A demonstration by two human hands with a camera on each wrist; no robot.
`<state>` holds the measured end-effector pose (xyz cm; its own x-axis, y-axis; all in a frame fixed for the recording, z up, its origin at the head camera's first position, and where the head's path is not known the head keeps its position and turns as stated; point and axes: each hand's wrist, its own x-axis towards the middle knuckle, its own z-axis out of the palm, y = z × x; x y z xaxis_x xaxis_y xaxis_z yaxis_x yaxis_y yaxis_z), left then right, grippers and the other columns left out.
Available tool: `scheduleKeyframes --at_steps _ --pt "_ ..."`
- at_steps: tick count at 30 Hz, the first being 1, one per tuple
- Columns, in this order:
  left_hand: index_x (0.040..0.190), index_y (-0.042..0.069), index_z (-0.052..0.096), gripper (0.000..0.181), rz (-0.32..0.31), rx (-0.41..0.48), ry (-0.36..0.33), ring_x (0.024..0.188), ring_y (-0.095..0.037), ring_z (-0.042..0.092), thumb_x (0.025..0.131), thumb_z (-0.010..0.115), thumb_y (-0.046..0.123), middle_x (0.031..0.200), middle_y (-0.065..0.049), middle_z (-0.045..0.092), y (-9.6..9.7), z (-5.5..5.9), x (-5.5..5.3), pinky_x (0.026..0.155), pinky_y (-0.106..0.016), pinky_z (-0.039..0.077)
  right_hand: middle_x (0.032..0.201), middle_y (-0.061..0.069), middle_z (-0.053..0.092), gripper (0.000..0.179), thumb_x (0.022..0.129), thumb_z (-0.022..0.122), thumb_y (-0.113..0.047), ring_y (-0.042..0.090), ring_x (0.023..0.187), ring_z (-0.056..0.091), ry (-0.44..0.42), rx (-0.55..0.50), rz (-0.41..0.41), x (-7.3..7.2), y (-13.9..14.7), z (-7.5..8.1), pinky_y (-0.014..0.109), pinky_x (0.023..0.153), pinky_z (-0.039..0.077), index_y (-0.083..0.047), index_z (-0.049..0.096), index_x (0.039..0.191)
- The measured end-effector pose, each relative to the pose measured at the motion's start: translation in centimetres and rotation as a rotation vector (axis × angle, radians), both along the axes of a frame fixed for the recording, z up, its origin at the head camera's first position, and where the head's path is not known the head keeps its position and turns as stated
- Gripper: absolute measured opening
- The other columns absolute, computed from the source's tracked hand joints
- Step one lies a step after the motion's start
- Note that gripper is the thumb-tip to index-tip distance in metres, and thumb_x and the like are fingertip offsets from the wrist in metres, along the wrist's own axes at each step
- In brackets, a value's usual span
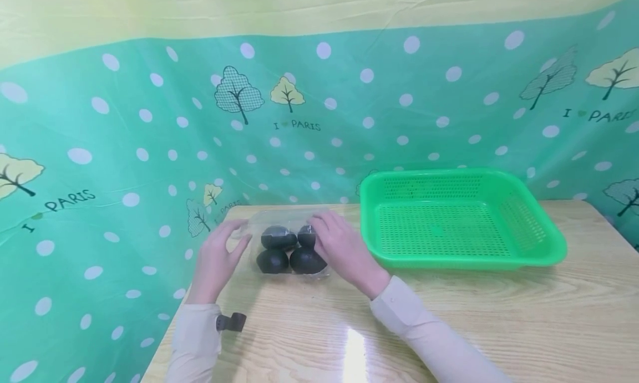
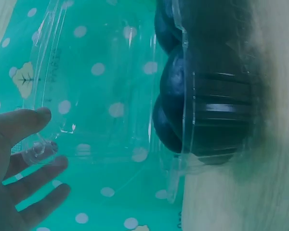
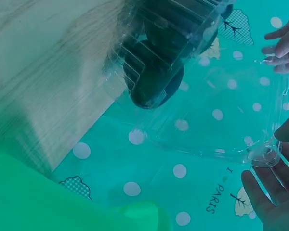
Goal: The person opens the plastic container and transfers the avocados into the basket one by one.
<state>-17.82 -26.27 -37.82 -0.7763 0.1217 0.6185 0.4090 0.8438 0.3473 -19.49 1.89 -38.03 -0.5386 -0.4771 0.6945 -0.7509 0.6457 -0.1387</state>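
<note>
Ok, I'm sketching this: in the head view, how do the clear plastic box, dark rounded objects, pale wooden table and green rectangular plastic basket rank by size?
Pale wooden table
Green rectangular plastic basket
Clear plastic box
Dark rounded objects: too alike to rank among themselves

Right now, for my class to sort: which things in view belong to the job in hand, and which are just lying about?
In the job:
clear rectangular plastic box, pinched by the left hand and right hand
four dark, glossy, rounded items inside it

Seemingly just lying about:
green rectangular plastic basket, untouched, though possibly for later
white-dotted teal cloth, a backdrop
</note>
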Motion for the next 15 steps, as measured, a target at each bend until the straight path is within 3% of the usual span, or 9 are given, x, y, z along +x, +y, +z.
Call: scheduleKeyframes --at_steps 4,15 --pt "0.119 0.006 0.066 0.033 -0.005 0.056 -0.022 0.102 -0.031 0.066 0.088 0.074 0.013 0.114 -0.013 0.069 0.11 0.24 -0.3 0.087 -0.047 0.056 0.117 0.01 0.064 0.036 0.085 0.067 0.0 0.022 0.108 0.062 0.005 -0.01 -0.031 -0.23 0.24 0.21 0.028 0.096 0.054 -0.001 0.062 0.12" --pt "0.116 0.003 0.069 0.03 -0.008 0.149 -0.054 0.102 -0.033 0.066 0.091 0.072 0.017 0.113 -0.016 0.07 -0.42 0.89 -0.91 0.087 -0.048 0.056 0.108 0.009 0.065 0.027 0.086 0.065 0.003 0.021 0.1 0.062 -0.012 -0.048 -0.073 -0.73 1.03 1.01 0.027 0.093 0.054 -0.001 0.063 0.113"
